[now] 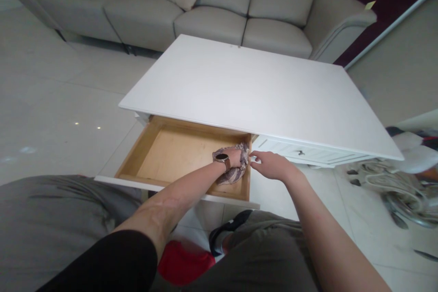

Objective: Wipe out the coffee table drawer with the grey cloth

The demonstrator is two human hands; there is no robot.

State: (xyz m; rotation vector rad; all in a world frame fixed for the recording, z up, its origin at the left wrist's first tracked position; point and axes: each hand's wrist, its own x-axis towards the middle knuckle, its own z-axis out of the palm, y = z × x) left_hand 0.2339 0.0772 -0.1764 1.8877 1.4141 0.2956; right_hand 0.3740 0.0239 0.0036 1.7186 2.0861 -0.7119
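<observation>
A wooden drawer (153, 146) with a white front is pulled out of the white coffee table (249, 86). Inside it, my left hand (234, 157), with a watch (222, 159) on its wrist, presses a crumpled patterned cloth (234, 176) against the right side wall. The cloth bunches around this hand and hides most of its fingers. My right hand (268, 163) is just outside that same wall, thumb and fingers curled at its top edge. Its fingertips touch the rim there, close to the cloth.
To the right is a closed drawer (297, 150) with a small dark knob. A grey sofa (212, 27) stands behind the table. Something red (185, 262) lies on the floor between my legs. Coiled hoses or cables (386, 182) and other items lie at the far right.
</observation>
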